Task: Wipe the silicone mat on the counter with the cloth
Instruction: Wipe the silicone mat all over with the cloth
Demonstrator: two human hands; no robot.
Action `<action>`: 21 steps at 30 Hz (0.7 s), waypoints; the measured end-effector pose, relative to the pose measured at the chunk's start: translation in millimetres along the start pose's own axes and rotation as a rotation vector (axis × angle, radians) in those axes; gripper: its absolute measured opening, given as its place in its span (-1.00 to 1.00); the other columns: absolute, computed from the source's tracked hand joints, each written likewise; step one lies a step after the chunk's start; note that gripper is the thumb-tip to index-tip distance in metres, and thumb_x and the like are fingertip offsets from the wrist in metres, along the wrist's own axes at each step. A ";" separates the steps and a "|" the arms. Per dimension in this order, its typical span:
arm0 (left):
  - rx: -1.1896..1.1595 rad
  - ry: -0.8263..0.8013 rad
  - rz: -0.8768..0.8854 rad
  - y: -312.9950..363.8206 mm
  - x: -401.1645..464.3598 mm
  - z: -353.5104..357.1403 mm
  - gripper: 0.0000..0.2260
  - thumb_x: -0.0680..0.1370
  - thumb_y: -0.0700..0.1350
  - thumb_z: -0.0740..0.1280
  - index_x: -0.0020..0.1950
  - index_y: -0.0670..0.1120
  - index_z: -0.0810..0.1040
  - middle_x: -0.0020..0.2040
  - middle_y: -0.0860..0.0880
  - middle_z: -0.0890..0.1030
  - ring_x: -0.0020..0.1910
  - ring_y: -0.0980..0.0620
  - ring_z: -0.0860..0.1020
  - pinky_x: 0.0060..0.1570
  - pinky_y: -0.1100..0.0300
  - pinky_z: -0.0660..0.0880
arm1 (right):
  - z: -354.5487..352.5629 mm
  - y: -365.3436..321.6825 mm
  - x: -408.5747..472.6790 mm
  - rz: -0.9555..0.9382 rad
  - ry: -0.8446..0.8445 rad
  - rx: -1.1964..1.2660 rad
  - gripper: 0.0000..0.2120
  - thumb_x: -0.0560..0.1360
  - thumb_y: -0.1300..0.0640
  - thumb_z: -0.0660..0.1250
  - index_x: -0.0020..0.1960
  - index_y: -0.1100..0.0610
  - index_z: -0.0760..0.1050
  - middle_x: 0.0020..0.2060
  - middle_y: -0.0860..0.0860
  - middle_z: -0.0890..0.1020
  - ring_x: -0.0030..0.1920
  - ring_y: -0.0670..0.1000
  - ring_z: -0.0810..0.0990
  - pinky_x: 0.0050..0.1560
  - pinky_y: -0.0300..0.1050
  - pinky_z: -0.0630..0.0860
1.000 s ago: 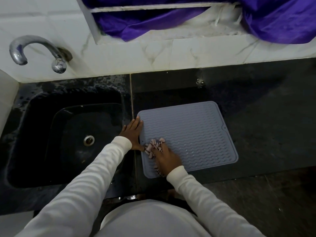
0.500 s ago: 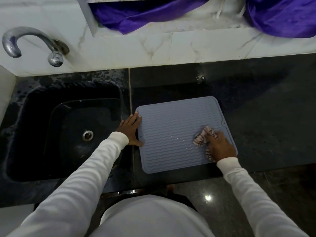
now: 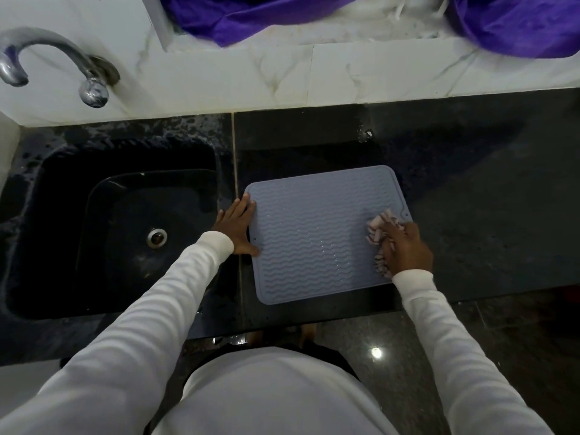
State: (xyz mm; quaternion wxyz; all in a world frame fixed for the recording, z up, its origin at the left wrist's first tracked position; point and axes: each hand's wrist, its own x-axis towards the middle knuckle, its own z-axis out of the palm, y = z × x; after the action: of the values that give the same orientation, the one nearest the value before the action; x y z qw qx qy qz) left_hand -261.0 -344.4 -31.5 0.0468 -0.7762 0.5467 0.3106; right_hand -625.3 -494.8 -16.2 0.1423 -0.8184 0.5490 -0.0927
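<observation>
Dark polished stone makes up the counter (image 3: 470, 215), which runs below a white marble-patterned wall (image 3: 314, 73). Toward nine o'clock in the view sits a black sink (image 3: 62, 230) with a round metal drain (image 3: 157, 237), and a curved chrome tap (image 3: 56, 61) juts from the wall at about ten o'clock. Purple fabric (image 3: 518, 23) hangs over a ledge at twelve to one o'clock.

Near the centre of the view lies the silicone mat (image 3: 314, 237), pale grey-blue with a wavy ribbed surface, flat on the counter just beside the sink's right rim. The left hand (image 3: 237, 227) rests on the mat's nine o'clock edge, fingers straight and close together, pointing toward twelve o'clock, thumb spread along the edge; the palm lies partly on the counter. The right hand (image 3: 405, 246) sits at the mat's three o'clock edge, fingers curled around a bunched cloth (image 3: 381, 226) with pink and white stripes, which it presses against the mat. Part of the cloth sticks out beyond the fingers toward eleven o'clock and another part shows below the palm. Both arms wear long white sleeves (image 3: 157, 309).
</observation>
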 end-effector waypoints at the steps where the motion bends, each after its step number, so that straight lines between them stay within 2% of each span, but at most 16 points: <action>1: 0.004 0.001 -0.006 0.5 0.5 0.2 0.17 0.32 0.23 0.51 0.58 0.00 -0.28 0.56 0.00 -0.36 0.56 -0.04 -0.27 0.50 -0.18 -0.17 | 2.9 -17.5 -0.5 -0.028 0.006 0.051 -0.64 0.51 0.09 0.31 0.30 -0.07 0.50 0.18 0.15 0.48 -0.05 0.25 0.59 -0.04 0.02 0.54; 3: 0.007 0.001 -0.015 1.4 1.4 0.2 0.16 0.32 0.23 0.51 0.59 0.00 -0.27 0.56 0.00 -0.36 0.56 -0.04 -0.26 0.50 -0.18 -0.16 | 10.9 -60.2 -4.2 -0.127 -0.005 0.122 -0.69 0.54 0.10 0.29 0.26 -0.05 0.53 0.17 0.14 0.50 -0.01 0.21 0.58 -0.01 -0.03 0.50; 7: 0.003 0.036 -0.019 -0.3 1.6 4.5 0.13 0.34 0.26 0.49 0.59 0.02 -0.26 0.57 0.02 -0.35 0.56 -0.03 -0.25 0.50 -0.19 -0.16 | 53.1 -141.4 -19.6 -0.392 -0.117 0.123 -0.63 0.45 0.12 0.26 0.24 0.01 0.55 0.09 0.20 0.54 -0.11 0.25 0.60 -0.22 0.03 0.57; 10: -0.022 0.054 -0.015 -1.4 1.7 4.8 0.14 0.32 0.26 0.50 0.59 0.02 -0.24 0.58 0.03 -0.32 0.57 -0.01 -0.23 0.50 -0.17 -0.16 | 80.4 -170.6 -34.2 -0.436 -0.184 0.058 -0.64 0.45 0.13 0.31 0.24 0.01 0.53 0.17 0.24 0.50 -0.12 0.30 0.59 -0.33 0.13 0.59; 11: -0.027 0.053 -0.012 -1.9 2.0 3.9 0.14 0.32 0.25 0.51 0.59 0.02 -0.23 0.58 0.03 -0.31 0.57 -0.01 -0.22 0.51 -0.17 -0.16 | 84.1 -169.4 -36.9 -0.425 -0.192 0.048 -0.63 0.47 0.13 0.31 0.27 -0.01 0.51 0.22 0.24 0.48 -0.10 0.31 0.59 -0.31 0.15 0.59; 13: -0.038 0.044 -0.005 -3.3 2.2 1.9 0.15 0.31 0.24 0.52 0.59 0.02 -0.22 0.58 0.03 -0.32 0.57 -0.01 -0.22 0.51 -0.16 -0.17 | 82.4 -153.5 -32.1 -0.398 -0.228 0.047 -0.57 0.52 0.09 0.25 0.38 -0.11 0.38 0.31 0.19 0.41 -0.02 0.30 0.57 -0.13 0.17 0.58; 15: -0.048 0.037 0.002 -5.0 1.6 1.4 0.15 0.30 0.24 0.52 0.59 0.03 -0.23 0.58 0.03 -0.32 0.57 -0.01 -0.23 0.51 -0.15 -0.17 | 72.0 -125.3 -24.0 -0.394 -0.267 0.020 -0.53 0.54 0.03 0.20 0.43 -0.21 0.27 0.32 0.11 0.38 0.05 0.26 0.55 -0.02 0.12 0.56; 18: -0.060 0.035 0.012 -6.3 2.2 2.0 0.16 0.30 0.25 0.52 0.59 0.04 -0.23 0.58 0.03 -0.32 0.57 -0.01 -0.24 0.50 -0.15 -0.19 | 51.3 -72.2 -9.0 -0.279 -0.166 0.084 -0.55 0.54 0.05 0.24 0.39 -0.24 0.33 0.25 0.03 0.45 0.05 0.16 0.57 0.01 0.05 0.58; 21: -0.069 0.035 0.015 -6.7 2.1 1.8 0.16 0.30 0.26 0.52 0.59 0.04 -0.24 0.58 0.04 -0.32 0.56 -0.01 -0.25 0.50 -0.15 -0.20 | 29.6 -12.7 14.9 -0.076 -0.095 -0.004 -0.68 0.57 -0.02 0.20 0.32 -0.14 0.42 0.13 0.00 0.50 0.10 0.17 0.54 0.01 -0.01 0.44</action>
State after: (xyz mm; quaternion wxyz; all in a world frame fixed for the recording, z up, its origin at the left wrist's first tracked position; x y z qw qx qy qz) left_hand -255.4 -342.7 -35.8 0.0081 -0.7786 0.5421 0.3161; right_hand -599.5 -500.2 -39.9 0.1632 -0.8422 0.5105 -0.0579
